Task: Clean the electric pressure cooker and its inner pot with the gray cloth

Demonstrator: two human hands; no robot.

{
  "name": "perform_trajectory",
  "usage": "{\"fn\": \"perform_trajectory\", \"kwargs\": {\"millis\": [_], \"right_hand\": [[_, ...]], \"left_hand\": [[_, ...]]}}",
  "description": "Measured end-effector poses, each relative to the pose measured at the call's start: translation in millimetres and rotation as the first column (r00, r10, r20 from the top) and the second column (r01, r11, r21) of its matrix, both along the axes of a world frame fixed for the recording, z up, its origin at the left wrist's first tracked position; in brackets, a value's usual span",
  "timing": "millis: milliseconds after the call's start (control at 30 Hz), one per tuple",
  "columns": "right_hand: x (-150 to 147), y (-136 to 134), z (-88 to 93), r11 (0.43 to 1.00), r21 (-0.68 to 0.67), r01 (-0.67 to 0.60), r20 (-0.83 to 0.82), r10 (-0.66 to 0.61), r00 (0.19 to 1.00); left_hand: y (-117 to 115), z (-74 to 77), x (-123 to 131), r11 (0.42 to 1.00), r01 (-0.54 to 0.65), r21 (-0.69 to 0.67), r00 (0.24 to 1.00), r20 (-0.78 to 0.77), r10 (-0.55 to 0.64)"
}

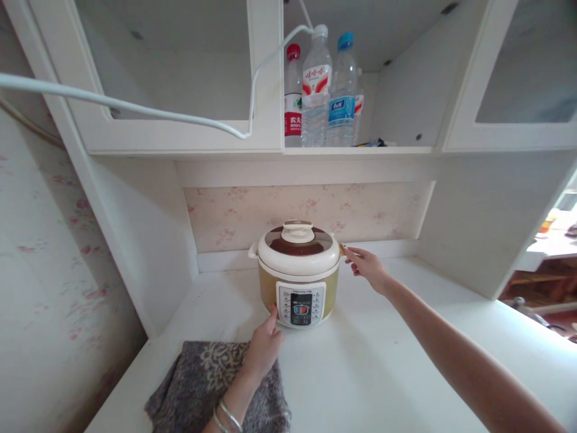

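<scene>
A round electric pressure cooker (299,270), with a cream lid, a greenish-gold body and a front control panel, stands upright on the white counter (374,361). My right hand (364,263) has its fingers closed about the cooker's right side handle. At the lower left of the panel, one digit of my left hand (264,343) presses against the body, while the other fingers are curled and show nothing in them. Under my left wrist lies a folded grey-brown patterned cloth (193,385), in front of the cooker.
An open shelf (383,150) overhead holds several plastic bottles (317,90). A white cable (148,112) hangs across the left cabinet door. Side panels (478,222) and a flower-patterned back wall (306,207) enclose the counter.
</scene>
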State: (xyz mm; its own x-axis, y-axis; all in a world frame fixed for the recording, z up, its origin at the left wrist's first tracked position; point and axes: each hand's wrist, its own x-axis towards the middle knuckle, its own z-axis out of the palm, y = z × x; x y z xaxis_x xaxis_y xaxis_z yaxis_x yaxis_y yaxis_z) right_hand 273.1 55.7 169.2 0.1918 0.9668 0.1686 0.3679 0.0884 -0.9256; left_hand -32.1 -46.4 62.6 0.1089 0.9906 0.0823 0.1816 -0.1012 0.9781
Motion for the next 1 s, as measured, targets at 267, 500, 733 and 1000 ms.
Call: {"fn": "perform_trajectory", "kwargs": {"millis": [267, 500, 733, 1000], "right_hand": [[13.8, 21.5, 28.3, 0.977, 0.063, 0.205, 0.439, -0.212, 0.873], [-37.4, 35.8, 67.2, 0.943, 0.332, 0.013, 0.644, -0.237, 0.728], [-81.0, 54.5, 99.6, 0.914, 0.199, -0.352, 0.944, -0.082, 0.321], [-83.9, 54.5, 115.5, 0.956, 0.058, -0.286, 0.991, -0.021, 0.131]], "left_hand": [[19.9, -9.5, 31.3, 0.999, 0.046, 0.016, 0.979, -0.201, -0.042], [22.5, -36.5, 38.8, 0.989, 0.09, 0.117, 0.97, -0.234, -0.061], [28.1, -50.3, 38.0, 0.978, 0.123, 0.167, 0.977, -0.192, -0.09], [29.7, -51.9, 36.5, 0.983, 0.149, 0.103, 0.986, -0.089, -0.14]]}}
